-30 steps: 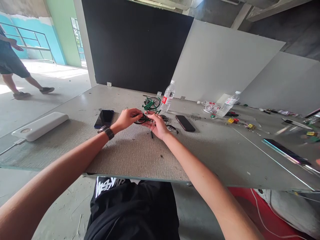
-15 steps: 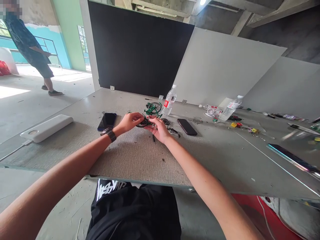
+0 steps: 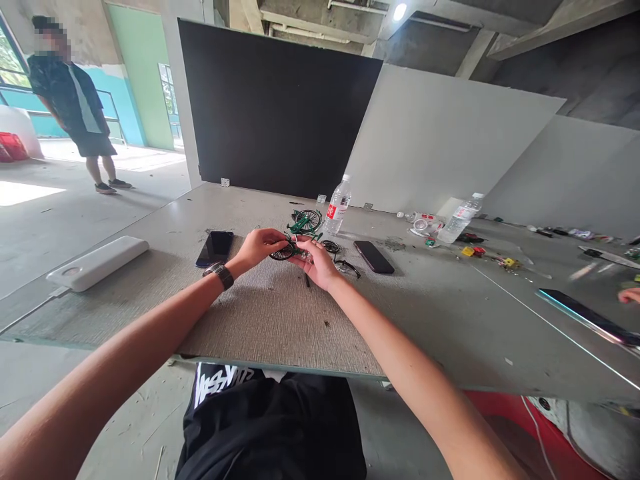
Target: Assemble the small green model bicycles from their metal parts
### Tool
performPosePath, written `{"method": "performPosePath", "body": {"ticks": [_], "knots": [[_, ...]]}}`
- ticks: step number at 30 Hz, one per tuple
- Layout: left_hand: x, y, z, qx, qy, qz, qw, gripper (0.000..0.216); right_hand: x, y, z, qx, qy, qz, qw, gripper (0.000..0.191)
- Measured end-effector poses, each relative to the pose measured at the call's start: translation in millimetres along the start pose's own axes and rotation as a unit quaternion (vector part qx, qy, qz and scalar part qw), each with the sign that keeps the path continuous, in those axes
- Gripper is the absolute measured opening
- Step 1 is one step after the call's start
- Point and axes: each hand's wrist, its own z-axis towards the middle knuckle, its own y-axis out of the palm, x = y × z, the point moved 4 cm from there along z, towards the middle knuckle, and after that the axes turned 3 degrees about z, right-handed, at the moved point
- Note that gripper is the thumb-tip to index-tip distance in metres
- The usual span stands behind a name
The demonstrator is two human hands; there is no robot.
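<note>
My left hand (image 3: 261, 248), with a watch on its wrist, pinches a small black spoked toy bicycle wheel (image 3: 283, 251) near its upper edge. Close against it from the right, my right hand (image 3: 319, 261) is closed around the green toy bicycle part joined to that wheel; its fingers hide much of the piece. A thin pale piece shows at the right fingertips, too small to name. Just behind the hands lies a green toy bicycle (image 3: 305, 221) with a black wheel. Right of my right hand are another small wheel (image 3: 330, 247) and a curved black part (image 3: 349, 268).
Phones lie on both sides, one left (image 3: 215, 249), one right (image 3: 374, 257). A white power bank (image 3: 100, 261) with a cable sits far left. Water bottles (image 3: 337, 207) and small coloured parts (image 3: 473, 251) are farther back. A person (image 3: 83, 107) stands beyond; another person's hand (image 3: 630, 295) shows far right.
My hands keep nearly the same grip on the toy bicycle piece. The standing person has turned and straightened up in view. Another person's hand has appeared at the right edge.
</note>
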Motion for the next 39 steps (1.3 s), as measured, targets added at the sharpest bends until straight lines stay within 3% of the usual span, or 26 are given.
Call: {"method": "performPosePath", "body": {"ticks": [10,19,39], "knots": [[6,-1,0,0.018,0.011,0.021,1.0,0.022,0,1,0,0.001,0.002,0.004,1.0,0.025],[17,-2,-6,0.009,0.055,0.115,0.992,0.024,-1,3,-4,-0.009,0.003,0.011,1.0,0.024],[19,-1,-7,0.037,0.079,0.096,0.992,0.023,-2,6,-6,-0.024,-0.015,-0.001,1.0,0.025]]}}
